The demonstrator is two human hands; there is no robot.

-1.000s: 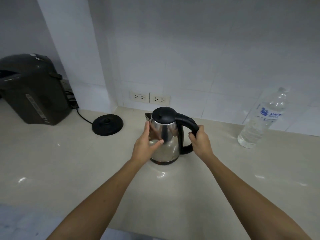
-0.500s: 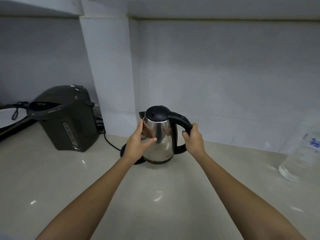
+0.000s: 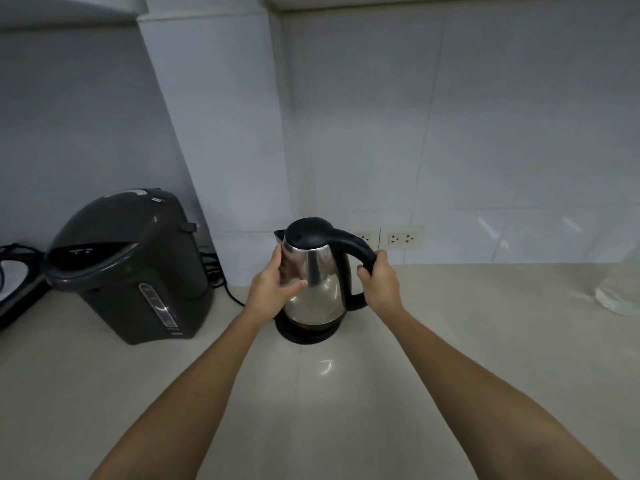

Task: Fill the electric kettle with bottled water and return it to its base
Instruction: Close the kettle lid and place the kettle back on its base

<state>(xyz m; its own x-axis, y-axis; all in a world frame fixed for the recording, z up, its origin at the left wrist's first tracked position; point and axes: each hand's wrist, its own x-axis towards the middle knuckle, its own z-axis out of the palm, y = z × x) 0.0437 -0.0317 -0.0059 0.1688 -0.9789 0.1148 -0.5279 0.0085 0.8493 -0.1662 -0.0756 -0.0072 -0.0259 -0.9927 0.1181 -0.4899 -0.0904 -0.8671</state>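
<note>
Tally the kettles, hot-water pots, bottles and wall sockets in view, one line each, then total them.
Kettle: 1
Hot-water pot: 1
Bottle: 1, mostly out of frame
Wall sockets: 2
Total: 5

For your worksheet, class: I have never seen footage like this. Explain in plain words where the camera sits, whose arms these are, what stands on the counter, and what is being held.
There is no machine here. The two bare arms belong to a person, and the picture comes from a wide-angle camera worn on that person's head, looking forward and down. The right hand grips the black handle of a steel kettle; the left hand holds its shiny side. The kettle is over its round black base on the pale counter; whether it is fully seated I cannot tell. To the left stands a dark hot-water dispenser. Behind are wall sockets, and part of a clear bottle shows at the right edge.
</note>
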